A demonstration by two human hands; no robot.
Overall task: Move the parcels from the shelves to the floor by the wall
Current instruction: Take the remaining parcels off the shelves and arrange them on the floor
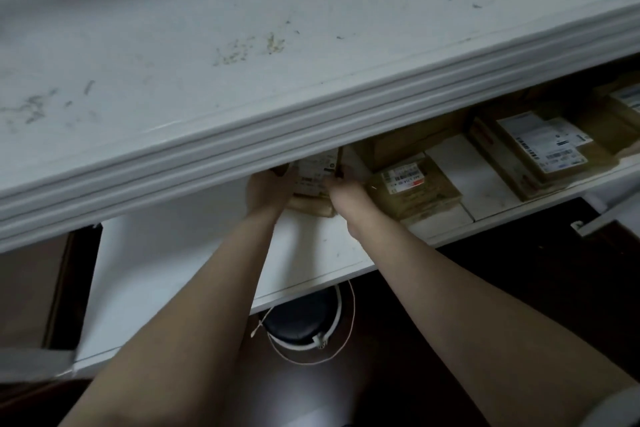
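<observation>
Both left hand (pixel 268 189) and right hand (pixel 344 189) grip the parcel (pixel 313 172); I should slide it out level under the upper shelf (pixel 311 121).

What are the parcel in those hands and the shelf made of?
The parcel looks like matte brown cardboard, with a white printed paper label. The shelf seems to be white-painted wood or laminate board, smooth with small marks; I can't tell which.

Storeroom — white shelves (pixel 311 135) hold labelled parcels (pixel 540 146).
</observation>
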